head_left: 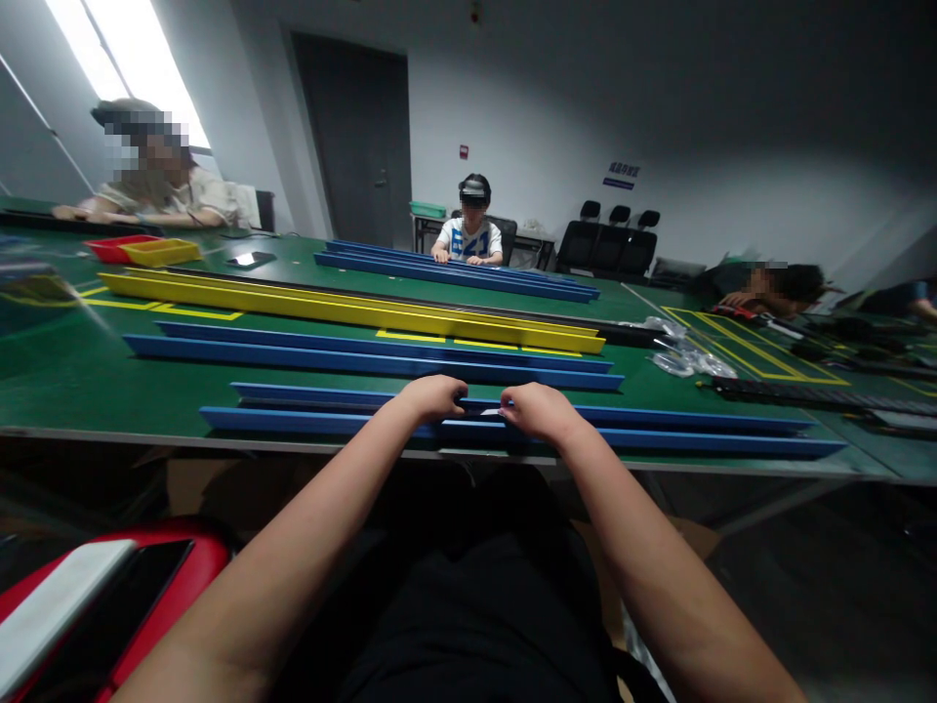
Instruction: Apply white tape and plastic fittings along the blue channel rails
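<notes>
Both my hands rest on the nearest long blue channel (pixel 659 430) that lies along the front edge of the green table (pixel 88 371). My left hand (pixel 433 397) is curled, fingers closed over the channel's inside. My right hand (pixel 540 410) is curled too, pinching something small and pale at the fingertips, between the two hands. What that small thing is I cannot make out. The hands are a short gap apart.
Further blue channels (pixel 366 353) and a long yellow one (pixel 351 310) lie across the table. Red and yellow bins (pixel 142 251) stand at the far left. Clear plastic bags (pixel 684 359) lie at right. Three other people sit round the table. A red case (pixel 95 596) is near my left knee.
</notes>
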`<state>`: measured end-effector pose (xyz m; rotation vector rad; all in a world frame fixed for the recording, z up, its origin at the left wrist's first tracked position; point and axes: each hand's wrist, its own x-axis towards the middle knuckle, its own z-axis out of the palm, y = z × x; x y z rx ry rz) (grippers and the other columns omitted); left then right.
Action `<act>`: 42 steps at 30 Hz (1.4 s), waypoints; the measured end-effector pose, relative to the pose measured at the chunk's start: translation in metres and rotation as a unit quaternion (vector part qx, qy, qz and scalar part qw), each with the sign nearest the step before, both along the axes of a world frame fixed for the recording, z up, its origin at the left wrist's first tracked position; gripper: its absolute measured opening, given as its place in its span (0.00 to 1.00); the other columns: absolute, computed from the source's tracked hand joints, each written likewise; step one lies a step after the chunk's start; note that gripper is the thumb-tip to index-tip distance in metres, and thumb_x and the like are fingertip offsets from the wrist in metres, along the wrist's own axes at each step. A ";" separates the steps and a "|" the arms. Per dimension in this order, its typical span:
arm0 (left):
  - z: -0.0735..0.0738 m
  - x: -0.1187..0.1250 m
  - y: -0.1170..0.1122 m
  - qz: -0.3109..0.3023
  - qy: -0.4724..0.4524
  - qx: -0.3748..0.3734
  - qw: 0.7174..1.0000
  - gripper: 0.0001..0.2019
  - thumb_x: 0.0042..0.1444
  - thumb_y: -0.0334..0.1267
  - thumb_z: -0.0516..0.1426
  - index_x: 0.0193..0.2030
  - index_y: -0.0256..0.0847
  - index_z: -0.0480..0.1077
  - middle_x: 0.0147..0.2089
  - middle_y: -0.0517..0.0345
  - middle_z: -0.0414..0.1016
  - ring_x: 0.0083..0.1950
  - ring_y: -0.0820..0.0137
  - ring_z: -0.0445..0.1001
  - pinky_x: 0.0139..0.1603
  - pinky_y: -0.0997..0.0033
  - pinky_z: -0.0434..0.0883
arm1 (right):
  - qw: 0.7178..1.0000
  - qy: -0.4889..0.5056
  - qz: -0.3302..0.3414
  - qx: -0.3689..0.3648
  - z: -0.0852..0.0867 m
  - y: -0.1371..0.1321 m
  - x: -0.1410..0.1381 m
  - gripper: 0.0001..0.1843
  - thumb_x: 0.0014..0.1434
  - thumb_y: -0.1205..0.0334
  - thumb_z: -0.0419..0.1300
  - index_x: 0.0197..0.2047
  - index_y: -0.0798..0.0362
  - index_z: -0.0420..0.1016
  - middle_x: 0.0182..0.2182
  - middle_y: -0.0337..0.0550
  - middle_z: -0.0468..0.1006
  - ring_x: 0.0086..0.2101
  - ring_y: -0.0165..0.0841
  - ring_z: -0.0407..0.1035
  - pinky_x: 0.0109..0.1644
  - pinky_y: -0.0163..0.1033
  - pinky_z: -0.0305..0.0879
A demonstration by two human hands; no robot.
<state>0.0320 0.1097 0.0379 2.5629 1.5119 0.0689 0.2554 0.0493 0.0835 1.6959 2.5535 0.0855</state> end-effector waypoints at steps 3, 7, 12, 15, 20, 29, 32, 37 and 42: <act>0.002 0.001 0.001 -0.007 0.019 -0.004 1.000 0.17 0.51 0.51 0.58 0.46 0.50 0.75 0.43 0.54 0.81 0.43 0.62 0.77 0.37 0.70 0.68 | 1.000 -0.001 -0.005 -0.011 0.001 0.002 0.004 0.17 0.65 0.51 0.50 0.47 0.44 0.78 0.42 0.44 0.81 0.40 0.37 0.74 0.41 0.35 0.63; 0.003 0.005 0.002 -0.012 0.025 -0.007 1.000 0.17 0.51 0.52 0.58 0.44 0.48 0.76 0.41 0.53 0.81 0.42 0.61 0.77 0.38 0.69 0.69 | 0.999 -0.005 -0.010 -0.037 0.001 0.005 0.006 0.17 0.65 0.52 0.50 0.48 0.43 0.79 0.42 0.44 0.82 0.41 0.37 0.74 0.41 0.35 0.64; 0.000 0.017 0.004 -0.037 0.007 0.003 0.999 0.16 0.51 0.50 0.58 0.46 0.50 0.75 0.42 0.55 0.81 0.42 0.62 0.77 0.37 0.70 0.68 | 0.999 -0.006 0.003 -0.043 -0.002 0.006 0.002 0.16 0.61 0.57 0.55 0.49 0.39 0.79 0.44 0.41 0.82 0.43 0.37 0.75 0.43 0.35 0.64; -0.002 0.027 0.005 -0.067 -0.024 0.013 0.997 0.17 0.51 0.47 0.59 0.48 0.51 0.74 0.44 0.57 0.81 0.42 0.64 0.77 0.37 0.71 0.67 | 0.999 -0.003 -0.012 -0.035 -0.004 0.008 0.000 0.16 0.60 0.58 0.56 0.47 0.40 0.80 0.43 0.42 0.82 0.43 0.37 0.74 0.43 0.36 0.64; -0.004 0.040 0.007 -0.101 -0.035 0.020 0.994 0.14 0.53 0.50 0.58 0.43 0.48 0.76 0.41 0.56 0.81 0.40 0.64 0.77 0.35 0.71 0.66 | 0.999 0.014 -0.004 -0.036 -0.005 0.010 0.004 0.18 0.63 0.50 0.52 0.46 0.44 0.80 0.42 0.44 0.82 0.41 0.38 0.74 0.41 0.36 0.64; -0.011 0.041 0.011 -0.083 -0.042 0.027 0.995 0.12 0.52 0.47 0.59 0.40 0.47 0.75 0.40 0.56 0.81 0.38 0.64 0.76 0.33 0.70 0.64 | 0.999 0.005 -0.002 -0.051 -0.005 0.011 0.008 0.18 0.64 0.53 0.50 0.42 0.47 0.81 0.39 0.44 0.82 0.38 0.35 0.74 0.38 0.34 0.60; -0.012 0.040 0.009 -0.087 -0.085 0.032 0.992 0.15 0.52 0.47 0.60 0.46 0.48 0.73 0.42 0.58 0.80 0.40 0.67 0.76 0.35 0.73 0.65 | 0.999 -0.020 -0.013 -0.048 -0.003 0.010 0.006 0.17 0.63 0.54 0.50 0.42 0.46 0.81 0.39 0.44 0.82 0.38 0.35 0.74 0.38 0.35 0.60; -0.010 0.039 0.007 -0.159 -0.188 0.049 0.968 0.17 0.52 0.43 0.61 0.49 0.47 0.72 0.46 0.60 0.78 0.43 0.69 0.74 0.40 0.75 0.67 | 0.999 -0.024 0.000 -0.028 0.001 0.005 0.007 0.19 0.64 0.52 0.49 0.43 0.46 0.80 0.39 0.44 0.82 0.38 0.36 0.74 0.37 0.35 0.60; -0.007 0.039 0.006 -0.189 -0.238 0.033 0.952 0.16 0.51 0.39 0.62 0.48 0.45 0.75 0.49 0.56 0.76 0.44 0.69 0.74 0.43 0.74 0.69 | 0.999 -0.025 0.023 -0.013 0.003 -0.001 0.011 0.19 0.66 0.51 0.48 0.44 0.44 0.80 0.39 0.42 0.82 0.38 0.35 0.74 0.36 0.34 0.58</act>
